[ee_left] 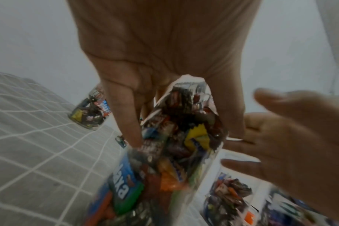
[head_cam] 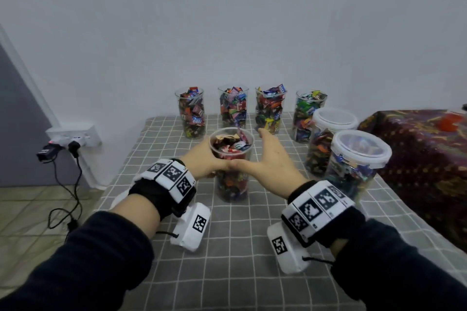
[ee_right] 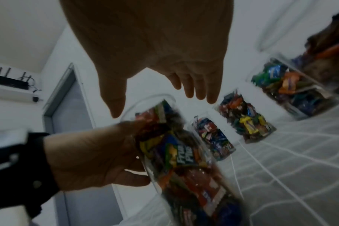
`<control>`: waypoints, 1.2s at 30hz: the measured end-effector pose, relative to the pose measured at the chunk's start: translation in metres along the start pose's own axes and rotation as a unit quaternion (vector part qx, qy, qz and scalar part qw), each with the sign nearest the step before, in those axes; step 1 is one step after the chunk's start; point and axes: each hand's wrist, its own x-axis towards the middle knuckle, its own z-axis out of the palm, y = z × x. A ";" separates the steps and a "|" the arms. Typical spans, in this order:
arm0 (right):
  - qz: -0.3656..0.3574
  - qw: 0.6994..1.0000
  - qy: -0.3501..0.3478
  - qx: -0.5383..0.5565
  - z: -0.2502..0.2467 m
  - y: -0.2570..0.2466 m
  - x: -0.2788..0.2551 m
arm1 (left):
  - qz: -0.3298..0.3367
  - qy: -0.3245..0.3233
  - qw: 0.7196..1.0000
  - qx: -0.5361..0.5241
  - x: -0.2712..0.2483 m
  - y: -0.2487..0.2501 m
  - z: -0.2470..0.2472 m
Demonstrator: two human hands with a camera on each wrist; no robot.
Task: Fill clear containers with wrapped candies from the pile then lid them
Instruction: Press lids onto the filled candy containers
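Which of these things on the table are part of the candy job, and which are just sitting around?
Part of the job:
- held cup of candies, gripped by the left hand; right hand open beside it
- four filled cups without lids at the back
- two lidded tubs

Just lying about:
- wall socket with plugs and cable
- patterned cloth on the right
- checked tablecloth

Left hand (head_cam: 202, 159) gripping candy-filled cup (head_cam: 231, 164), right hand (head_cam: 271, 159) open beside

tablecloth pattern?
Grey tablecloth with a thin white grid of squares; the head view shows it best.
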 end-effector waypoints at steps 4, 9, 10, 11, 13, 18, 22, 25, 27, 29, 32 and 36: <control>0.029 0.991 -0.035 0.129 0.013 0.001 0.010 | -0.093 -0.070 0.990 0.083 -0.009 -0.001 -0.016; 0.049 0.979 -0.037 0.195 0.026 0.007 0.015 | -0.200 0.001 0.955 0.220 -0.020 -0.017 -0.069; 0.048 0.978 -0.032 0.202 0.028 0.008 0.016 | -0.223 0.017 0.941 0.255 -0.022 -0.023 -0.079; 0.045 0.978 -0.027 0.203 0.029 0.009 0.016 | -0.244 0.027 0.926 0.287 -0.023 -0.029 -0.086; 0.042 0.978 -0.019 0.203 0.031 0.011 0.018 | -0.284 0.033 0.899 0.332 -0.025 -0.041 -0.092; 0.044 0.979 -0.006 0.198 0.036 0.013 0.020 | -0.356 -0.015 0.855 0.378 -0.016 -0.056 -0.080; 0.043 0.983 0.001 0.178 0.036 0.016 0.019 | -0.366 -0.061 0.821 0.434 -0.004 -0.050 -0.071; 0.044 0.985 0.001 0.168 0.036 0.016 0.018 | -0.351 -0.090 0.793 0.489 0.009 -0.067 -0.077; 0.043 0.986 0.004 0.159 0.036 0.016 0.018 | -0.355 -0.097 0.784 0.501 0.007 -0.058 -0.072; 0.043 0.987 0.003 0.152 0.036 0.015 0.018 | -0.340 -0.103 0.772 0.528 -0.001 -0.047 -0.062; 0.039 0.986 0.005 0.161 0.035 0.015 0.017 | -0.314 -0.113 0.772 0.542 -0.012 -0.031 -0.054; 0.037 0.983 0.014 0.182 0.038 0.017 0.015 | -0.280 -0.018 0.838 0.468 -0.010 -0.019 -0.058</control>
